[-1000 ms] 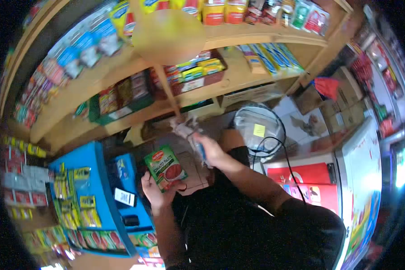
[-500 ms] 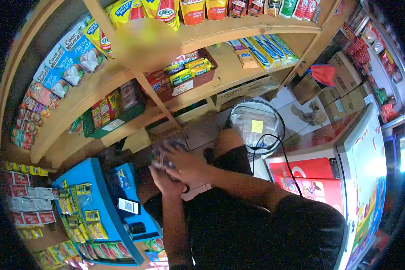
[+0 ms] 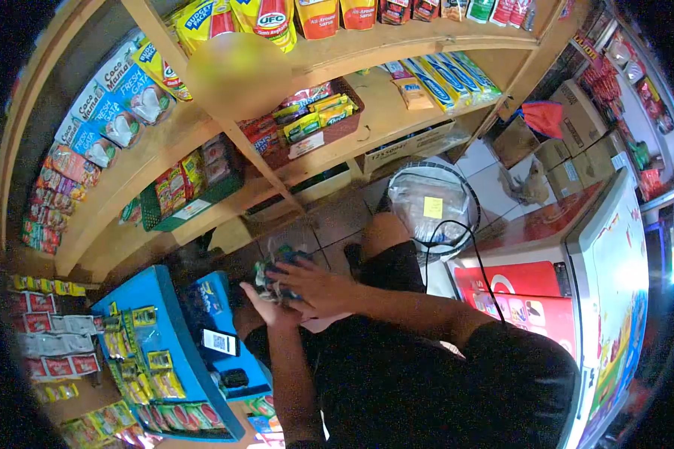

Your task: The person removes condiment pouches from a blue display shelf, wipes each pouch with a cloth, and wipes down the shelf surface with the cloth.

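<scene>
My left hand point(image 3: 275, 308) is low in the middle, palm up, with its thumb stretched out to the side. Over it lies my right hand point(image 3: 316, 287), its fingers bent across the palm side. Between the two is a crumpled bundle of clear, green and dark plastic point(image 3: 266, 272). Motion blur and my fingers hide much of it, so its exact kind cannot be made out.
Wooden shelves point(image 3: 397, 37) with pouches and sachets curve across the top. On the left stand a blue display rack point(image 3: 165, 299) and a phone point(image 3: 219, 343). A round tub point(image 3: 475, 217) with a yellow note and a white freezer point(image 3: 577, 247) are to the right.
The hands have parted slightly, and the left thumb now stretches outward. More of the plastic bundle shows between them. The whole view has shifted a little.
</scene>
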Tool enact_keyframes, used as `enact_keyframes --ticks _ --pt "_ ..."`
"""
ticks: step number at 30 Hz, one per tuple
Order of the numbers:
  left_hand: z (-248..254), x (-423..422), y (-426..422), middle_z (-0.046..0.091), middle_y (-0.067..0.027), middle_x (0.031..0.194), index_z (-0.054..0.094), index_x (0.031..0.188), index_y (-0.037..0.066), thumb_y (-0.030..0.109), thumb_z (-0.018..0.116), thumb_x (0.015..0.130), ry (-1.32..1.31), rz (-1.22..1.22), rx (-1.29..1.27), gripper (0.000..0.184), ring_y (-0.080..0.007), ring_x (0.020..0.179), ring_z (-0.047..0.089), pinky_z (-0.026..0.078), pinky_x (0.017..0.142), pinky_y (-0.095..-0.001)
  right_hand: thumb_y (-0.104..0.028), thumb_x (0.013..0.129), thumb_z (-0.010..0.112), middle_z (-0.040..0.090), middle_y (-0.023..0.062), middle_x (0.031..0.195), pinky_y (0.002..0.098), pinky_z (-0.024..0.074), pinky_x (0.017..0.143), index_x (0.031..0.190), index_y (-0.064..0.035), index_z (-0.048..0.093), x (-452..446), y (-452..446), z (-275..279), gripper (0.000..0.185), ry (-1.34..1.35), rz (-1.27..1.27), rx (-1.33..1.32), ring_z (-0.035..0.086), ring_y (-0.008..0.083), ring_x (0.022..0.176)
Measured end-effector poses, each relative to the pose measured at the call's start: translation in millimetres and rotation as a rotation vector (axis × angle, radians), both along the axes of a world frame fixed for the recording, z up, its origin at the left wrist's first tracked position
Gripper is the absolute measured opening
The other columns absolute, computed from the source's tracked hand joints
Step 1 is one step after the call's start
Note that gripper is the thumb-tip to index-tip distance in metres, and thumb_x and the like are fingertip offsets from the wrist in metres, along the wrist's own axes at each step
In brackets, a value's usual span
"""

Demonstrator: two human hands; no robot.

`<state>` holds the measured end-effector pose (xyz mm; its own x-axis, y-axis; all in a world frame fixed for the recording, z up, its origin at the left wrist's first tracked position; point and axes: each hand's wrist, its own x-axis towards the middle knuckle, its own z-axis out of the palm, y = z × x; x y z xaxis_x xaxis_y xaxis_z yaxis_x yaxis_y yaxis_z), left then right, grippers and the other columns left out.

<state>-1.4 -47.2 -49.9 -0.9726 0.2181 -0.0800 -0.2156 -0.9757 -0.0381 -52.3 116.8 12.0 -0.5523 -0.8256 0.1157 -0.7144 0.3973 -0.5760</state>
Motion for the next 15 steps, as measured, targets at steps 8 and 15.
enact_keyframes --ticks 8,15 --pt "10 -10 8 0.058 -0.0130 0.125 0.046 0.135 0.007 0.074 0.030 0.089 -0.340 0.268 -0.611 0.082 -0.0340 0.108 0.058 0.047 0.094 -0.0473 -0.034 0.092 0.051 0.027 0.0168 0.153 0.0550 0.0199 0.114 0.138 -0.0119 0.046 7 -9 -28 0.051 -0.057 -0.024 -0.125 0.021 0.0357 0.143" --pt "52 3 27 0.058 -0.0169 0.125 0.047 0.131 0.002 0.048 0.037 0.099 -0.220 0.182 -0.895 0.056 -0.0343 0.110 0.058 0.047 0.093 -0.0488 -0.032 0.096 0.044 0.054 0.0172 0.133 0.0446 0.0395 0.104 0.127 -0.0058 0.055 -33 10 -103 0.042 -0.546 -0.366 -0.113 0.052 0.0345 0.121"
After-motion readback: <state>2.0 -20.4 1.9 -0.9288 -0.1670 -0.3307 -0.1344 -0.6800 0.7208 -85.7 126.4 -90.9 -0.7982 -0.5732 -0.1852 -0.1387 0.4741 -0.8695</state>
